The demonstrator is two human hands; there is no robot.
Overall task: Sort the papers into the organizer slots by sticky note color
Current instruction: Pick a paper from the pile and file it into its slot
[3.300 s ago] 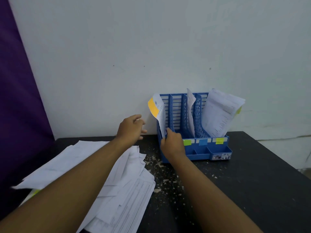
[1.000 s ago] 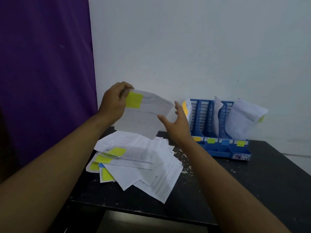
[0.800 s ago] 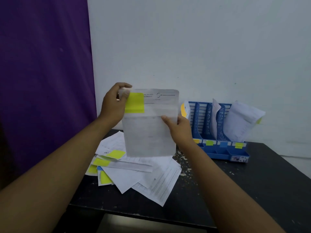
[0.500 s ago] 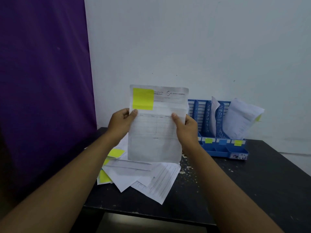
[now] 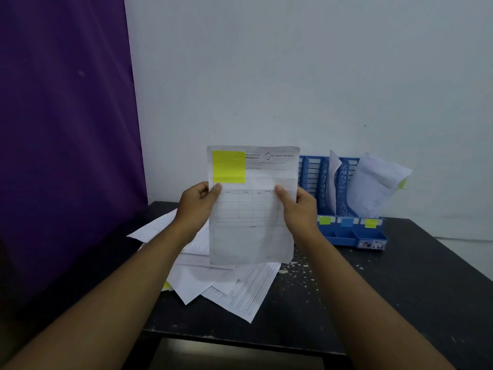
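I hold a printed sheet (image 5: pixel 253 236) upright in front of me, with a yellow sticky note (image 5: pixel 229 166) at its top left corner. My left hand (image 5: pixel 196 206) pinches its left edge and my right hand (image 5: pixel 300 206) pinches its right edge. Behind it on the right stands the blue organizer (image 5: pixel 346 233), its front labels green, blue and yellow. Papers stand in its middle and right slots. A loose pile of papers (image 5: pixel 234 287) lies on the black table (image 5: pixel 400 289) under the held sheet.
A white wall rises behind the table and a purple curtain (image 5: pixel 64 129) hangs at the left. White flecks are scattered over the table between the pile and the organizer. The table's near edge runs below my forearms.
My left hand lifted the yellow-noted sheet off the pile, my right hand took its other edge, and both turned it upright to face me. It has since held nearly still.
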